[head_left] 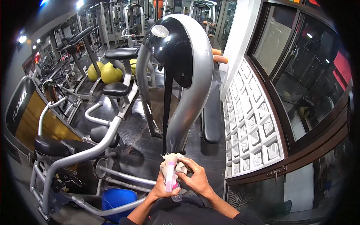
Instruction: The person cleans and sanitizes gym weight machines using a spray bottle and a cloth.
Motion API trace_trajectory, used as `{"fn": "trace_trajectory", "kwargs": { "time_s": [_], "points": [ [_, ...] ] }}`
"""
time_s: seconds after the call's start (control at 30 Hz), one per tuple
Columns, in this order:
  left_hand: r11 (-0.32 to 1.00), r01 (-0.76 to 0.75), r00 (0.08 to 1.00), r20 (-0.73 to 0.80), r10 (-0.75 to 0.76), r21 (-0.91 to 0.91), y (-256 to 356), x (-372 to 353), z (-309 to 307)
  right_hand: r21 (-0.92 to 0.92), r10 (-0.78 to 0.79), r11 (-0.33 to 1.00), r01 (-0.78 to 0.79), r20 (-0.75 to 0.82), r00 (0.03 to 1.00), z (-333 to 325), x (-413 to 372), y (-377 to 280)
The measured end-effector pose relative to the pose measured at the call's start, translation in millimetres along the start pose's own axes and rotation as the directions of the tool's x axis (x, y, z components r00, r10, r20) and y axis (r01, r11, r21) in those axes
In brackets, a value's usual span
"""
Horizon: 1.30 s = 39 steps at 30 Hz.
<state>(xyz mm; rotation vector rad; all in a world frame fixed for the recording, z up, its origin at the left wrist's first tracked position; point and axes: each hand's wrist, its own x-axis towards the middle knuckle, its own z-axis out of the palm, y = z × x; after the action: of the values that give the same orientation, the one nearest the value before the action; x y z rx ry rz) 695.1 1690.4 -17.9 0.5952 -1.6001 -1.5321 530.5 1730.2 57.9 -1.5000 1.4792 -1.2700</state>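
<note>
My left hand (160,187) is closed around a pink-and-white spray bottle (170,177), whose clear plastic part shows below the fingers. A pale, frayed cloth (171,159) is bunched up against the bottle's far end. On the other side, my right hand (195,180) pinches the cloth's crumpled edge between thumb and fingers. Both hands are close together in front of my body. Just beyond them stands the curved silver-and-black column (193,90) of an exercise machine, with a black belt (167,112) hanging along it.
To the left are a silver machine frame (90,150) with black pads and a blue bucket-like object (119,202). A long black bench pad (212,116) lies beyond the column. White patterned wall panels (251,123) and a dark-framed window (300,67) line the right. Yellow balls (111,73) rest farther back.
</note>
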Motion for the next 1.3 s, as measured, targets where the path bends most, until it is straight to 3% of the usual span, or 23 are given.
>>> {"fn": "trace_trajectory", "kwargs": {
  "time_s": [0.07, 0.2, 0.23, 0.3, 0.37, 0.47, 0.6, 0.63, 0.67, 0.7, 0.73, 0.77, 0.8, 0.87, 0.9, 1.0, 1.1, 1.13, 1.2, 1.27, 1.3],
  "points": [
    [0.944, -0.206, 0.978, 0.013, 0.209, 0.258, -2, 2, 3, -0.011, -0.056, 0.998, 0.056, -0.078, 0.995, 2, 3, 2],
    [0.937, -0.176, 0.972, -0.094, 0.214, 0.302, -6, -3, 9, 0.043, -0.110, 0.991, 0.126, -0.267, 0.957, 13, 4, 6],
    [0.967, -0.069, 0.983, -0.146, 0.107, 0.247, -10, -5, 9, 0.114, -0.055, 0.989, 0.098, -0.333, 0.941, 16, 6, 8],
    [0.964, -0.080, 0.982, -0.149, 0.120, 0.254, -16, -5, 7, 0.165, 0.000, 0.985, 0.059, -0.337, 0.941, 15, 8, 7],
    [0.960, -0.115, 0.968, -0.187, 0.166, 0.257, -22, -6, 7, 0.454, 0.036, 0.878, 0.153, -0.382, 0.923, 14, 16, 6],
    [0.931, -0.216, 0.952, -0.147, 0.268, 0.294, 13, 12, 2, 0.405, -0.041, 0.864, 0.299, -0.535, 0.844, 3, 31, 0],
    [0.940, -0.201, 0.973, -0.051, 0.223, 0.274, 13, 9, -3, 0.288, -0.112, 0.891, 0.351, -0.610, 0.785, -8, 42, 10],
    [0.870, -0.213, 0.970, -0.013, 0.244, 0.444, 10, 5, -8, 0.268, -0.089, 0.899, 0.347, -0.663, 0.743, -13, 47, 9],
    [0.872, -0.212, 0.970, -0.014, 0.243, 0.441, 13, 6, -6, 0.337, -0.059, 0.867, 0.366, -0.661, 0.748, -17, 52, -5],
    [0.978, -0.157, 0.987, -0.019, 0.161, 0.136, 18, 8, -1, 0.282, -0.124, 0.869, 0.407, -0.671, 0.731, -22, 58, -5],
    [0.980, -0.079, 0.997, 0.004, 0.081, -0.183, 22, 11, 0, 0.227, -0.188, 0.866, 0.446, -0.678, 0.710, -25, 64, -5],
    [0.964, -0.205, 0.978, 0.080, 0.194, 0.171, 23, 14, -7, 0.211, -0.231, 0.843, 0.495, -0.689, 0.687, -26, 69, -8],
    [0.965, -0.202, 0.978, 0.081, 0.191, 0.167, 20, 13, -7, 0.152, -0.256, 0.861, 0.486, -0.696, 0.671, -28, 74, -13],
    [0.981, -0.107, 0.986, 0.107, 0.125, -0.162, 18, 15, -7, 0.138, -0.262, 0.866, 0.480, -0.692, 0.673, -38, 84, -24],
    [0.972, -0.211, 0.970, 0.101, 0.221, -0.098, 23, 20, -9, 0.044, -0.300, 0.875, 0.482, -0.734, 0.610, -45, 93, -22],
    [0.969, -0.187, 0.981, 0.026, 0.194, -0.163, 18, 14, -13, -0.042, -0.328, 0.867, 0.496, -0.798, 0.505, -59, 116, -50],
    [0.951, -0.183, 0.981, 0.018, 0.193, -0.247, 11, 9, -22, 0.002, -0.361, 0.806, 0.591, -0.790, 0.495, -68, 144, -87],
    [0.951, -0.184, 0.981, 0.018, 0.194, -0.248, 11, 7, -25, -0.175, -0.473, 0.795, 0.581, -0.777, 0.415, -75, 155, -95],
    [0.966, -0.089, 0.993, 0.059, 0.106, -0.244, 13, 4, -31, -0.291, -0.584, 0.729, 0.619, -0.736, 0.343, -91, 185, -101],
    [0.949, -0.084, 0.994, 0.038, 0.100, -0.305, 11, -2, -35, -0.551, -0.730, 0.658, 0.513, -0.635, 0.255, -102, 219, -97],
    [0.948, -0.024, 0.999, 0.026, 0.034, -0.318, 8, -6, -38, -0.656, -0.792, 0.609, 0.445, -0.526, 0.309, -102, 233, -93]
  ]
}}
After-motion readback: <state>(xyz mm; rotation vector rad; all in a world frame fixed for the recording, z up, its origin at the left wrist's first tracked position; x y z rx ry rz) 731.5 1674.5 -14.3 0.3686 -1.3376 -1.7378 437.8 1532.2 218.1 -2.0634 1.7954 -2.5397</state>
